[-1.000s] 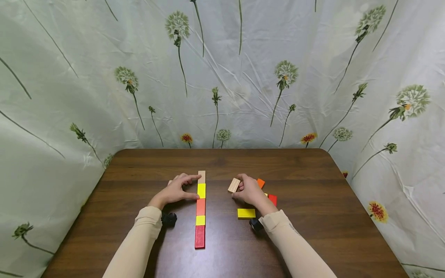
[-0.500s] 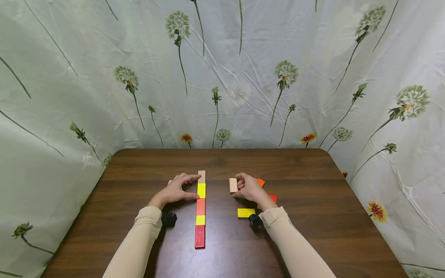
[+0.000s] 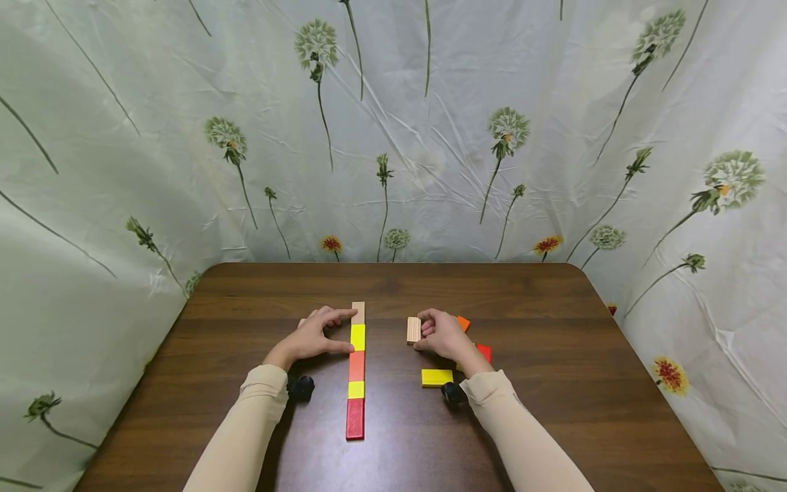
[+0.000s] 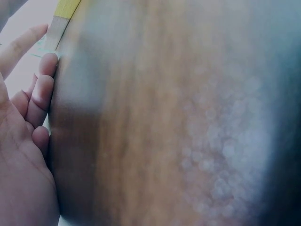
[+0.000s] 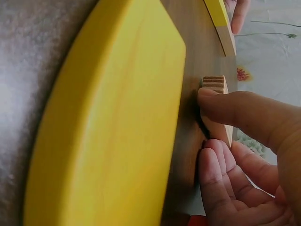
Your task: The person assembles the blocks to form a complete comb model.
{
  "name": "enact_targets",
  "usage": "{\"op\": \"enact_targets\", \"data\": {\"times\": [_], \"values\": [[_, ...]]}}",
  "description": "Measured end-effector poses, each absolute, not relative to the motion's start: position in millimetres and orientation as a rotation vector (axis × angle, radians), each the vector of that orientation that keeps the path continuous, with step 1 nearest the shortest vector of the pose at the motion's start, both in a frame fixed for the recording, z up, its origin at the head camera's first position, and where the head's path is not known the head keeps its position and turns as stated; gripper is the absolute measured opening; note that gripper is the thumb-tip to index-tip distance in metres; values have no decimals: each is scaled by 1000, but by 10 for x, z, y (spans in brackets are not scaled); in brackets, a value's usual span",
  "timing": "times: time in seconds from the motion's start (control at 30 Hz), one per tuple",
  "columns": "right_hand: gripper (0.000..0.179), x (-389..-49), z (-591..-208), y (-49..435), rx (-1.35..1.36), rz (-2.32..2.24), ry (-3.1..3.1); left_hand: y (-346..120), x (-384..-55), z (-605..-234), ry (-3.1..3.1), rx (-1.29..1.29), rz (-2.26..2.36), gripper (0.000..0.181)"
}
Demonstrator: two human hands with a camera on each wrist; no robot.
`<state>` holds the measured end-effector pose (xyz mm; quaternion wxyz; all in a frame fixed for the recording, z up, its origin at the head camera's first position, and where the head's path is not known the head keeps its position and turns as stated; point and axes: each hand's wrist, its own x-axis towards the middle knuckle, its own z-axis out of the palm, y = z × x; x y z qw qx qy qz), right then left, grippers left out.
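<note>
A straight row of blocks runs away from me on the table: a red block (image 3: 354, 419), a small yellow block (image 3: 356, 389), an orange block (image 3: 356, 366), another yellow block (image 3: 358, 337) and a plain wood block (image 3: 359, 312) at the far end. My left hand (image 3: 309, 338) lies at the row's left side, index finger extended to the plain block and thumb at the yellow-orange joint. Right of the row, my right hand (image 3: 445, 335) pinches a second plain wood block (image 3: 414, 330) between thumb and fingers; its grooved end (image 5: 213, 84) faces the right wrist camera.
Near the right hand lie a loose yellow block (image 3: 437, 378), a red block (image 3: 484, 352) and an orange block (image 3: 464, 323), partly hidden by the hand and wrist. The brown table (image 3: 553, 410) ends at a floral curtain (image 3: 443, 137). Black wrist cameras (image 3: 301, 388) sit under both wrists.
The plain block in my right hand has turned from a slant to lie parallel with the row, and the right hand has shifted slightly. My left hand has stayed in place.
</note>
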<state>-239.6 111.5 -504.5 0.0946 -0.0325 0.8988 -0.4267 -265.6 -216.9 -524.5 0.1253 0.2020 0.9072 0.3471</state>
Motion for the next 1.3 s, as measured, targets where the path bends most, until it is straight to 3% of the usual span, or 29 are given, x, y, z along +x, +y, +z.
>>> {"op": "enact_targets", "data": {"times": [0.47,1.3], "values": [[57,-2178,-4957,1160,-96,-1345,2642,-2159,-2664,-5251,2642,573,1018,83],[60,-1488,-4795,1106,-332,-1509,2570,-2178,-2675,-5282,2651,589,1014,84]]}}
